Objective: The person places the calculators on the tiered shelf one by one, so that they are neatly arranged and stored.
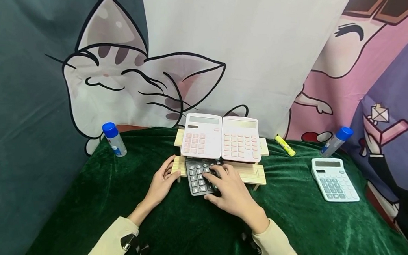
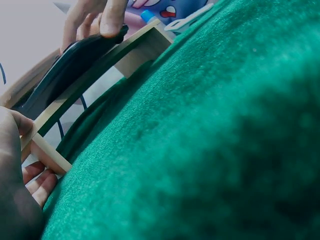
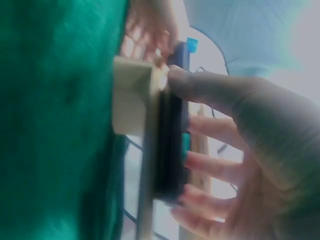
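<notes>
A black calculator with grey keys lies tilted on the lower step of a small wooden stand, its near end past the step's front edge. My right hand holds the calculator, fingers bent over its keys and right side, thumb at its near right corner. At the stand's left end, my left hand grips the step; the left wrist view has its thumb on the wood and fingers around the end support. Two white calculators with pink keys, a left one and a right one, lean side by side on the upper step.
A pale calculator lies on the green cloth at right. Blue-capped spray cans stand at left and far right. A yellow tube lies behind the stand's right end. A printed cartoon curtain hangs behind.
</notes>
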A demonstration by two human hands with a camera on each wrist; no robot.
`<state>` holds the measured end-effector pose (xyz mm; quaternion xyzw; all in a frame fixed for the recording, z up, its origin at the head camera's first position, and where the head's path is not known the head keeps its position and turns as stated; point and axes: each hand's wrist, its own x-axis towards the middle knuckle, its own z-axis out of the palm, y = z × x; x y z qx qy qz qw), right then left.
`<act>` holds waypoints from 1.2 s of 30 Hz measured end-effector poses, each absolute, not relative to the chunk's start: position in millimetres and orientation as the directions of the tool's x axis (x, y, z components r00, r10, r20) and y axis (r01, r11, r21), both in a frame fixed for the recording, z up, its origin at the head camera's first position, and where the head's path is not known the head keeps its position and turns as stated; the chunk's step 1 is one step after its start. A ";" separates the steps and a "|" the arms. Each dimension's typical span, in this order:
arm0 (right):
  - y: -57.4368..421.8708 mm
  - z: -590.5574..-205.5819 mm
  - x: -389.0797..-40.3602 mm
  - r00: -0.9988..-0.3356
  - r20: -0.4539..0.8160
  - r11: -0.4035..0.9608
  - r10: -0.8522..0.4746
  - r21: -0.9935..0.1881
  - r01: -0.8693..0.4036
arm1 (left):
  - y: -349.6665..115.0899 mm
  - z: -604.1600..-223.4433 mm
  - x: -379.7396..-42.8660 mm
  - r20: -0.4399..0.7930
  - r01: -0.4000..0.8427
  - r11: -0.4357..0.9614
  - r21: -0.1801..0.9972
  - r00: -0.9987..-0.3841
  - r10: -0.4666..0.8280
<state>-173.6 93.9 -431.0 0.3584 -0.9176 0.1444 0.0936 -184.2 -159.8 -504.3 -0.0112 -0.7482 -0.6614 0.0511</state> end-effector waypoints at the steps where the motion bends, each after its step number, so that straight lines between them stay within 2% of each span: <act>1: 91.5 -433.5 -172.9 -0.723 0.296 0.702 -0.624 -0.195 -0.685 | -159.6 -504.2 -184.1 0.091 0.084 0.130 0.988 -0.995 -0.049; 6: 80.8 -442.3 -169.2 -0.713 0.357 0.691 -0.604 -0.210 -0.691 | -159.1 -502.9 -183.8 0.085 0.079 0.138 0.987 -0.996 -0.040; 16: 81.6 -437.1 -167.5 -0.697 0.296 0.659 -0.653 -0.230 -0.716 | -161.4 -502.2 -184.7 0.079 0.064 0.209 0.976 -0.995 -0.062; 21: 83.5 -436.9 -169.6 -0.679 0.271 0.647 -0.682 -0.211 -0.733 | -163.0 -503.2 -184.1 0.066 0.055 0.187 0.981 -0.996 -0.057; 26: 84.3 -436.7 -168.7 -0.684 0.241 0.651 -0.688 -0.211 -0.729 | -160.9 -485.3 -176.1 0.024 0.016 0.182 0.983 -0.999 -0.041; 31: 87.9 -435.4 -168.9 -0.696 0.217 0.639 -0.684 -0.283 -0.716 | -157.9 -468.8 -169.9 0.021 0.012 0.189 0.982 -0.999 -0.042; 33: 93.0 -435.0 -170.3 -0.695 0.241 0.623 -0.677 -0.315 -0.716 | -157.2 -467.8 -170.2 0.016 0.007 0.187 0.982 -0.999 -0.045; 36: 108.0 -432.4 -173.7 -0.672 0.340 0.579 -0.658 -0.342 -0.740 | -155.9 -467.8 -170.8 0.011 0.003 0.191 0.981 -0.999 -0.039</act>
